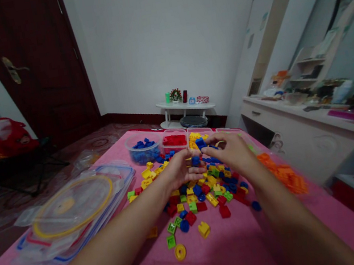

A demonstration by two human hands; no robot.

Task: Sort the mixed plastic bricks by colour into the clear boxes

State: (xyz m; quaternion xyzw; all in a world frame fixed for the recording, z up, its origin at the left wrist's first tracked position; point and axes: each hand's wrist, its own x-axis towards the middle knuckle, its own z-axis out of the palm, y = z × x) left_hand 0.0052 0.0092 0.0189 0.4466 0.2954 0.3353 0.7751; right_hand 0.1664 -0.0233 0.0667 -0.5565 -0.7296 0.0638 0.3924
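Note:
My left hand [183, 168] is over the heap of building blocks, its palm turned to the right and its fingers curled around a small blue block [196, 161]. Just across from it, my right hand [232, 147] pinches a blue toy brick [200, 143] between thumb and fingers. Below both hands lies the mixed heap, with yellow bricks [212, 199], red bricks [224, 211], green bricks [171, 242] and blue round pieces [184, 226]. Behind the hands stand a round tub of blue bricks [145, 155], a box of red bricks [174, 141] and a box of yellow bricks [196, 140], partly hidden.
Stacked clear lids [74, 208] lie on the left of the pink-covered table [219, 261]. At the right edge is a container of orange bricks [284, 174]. A low white shelf [186, 104] stands by the wall, and a dresser [302, 129] is to the right.

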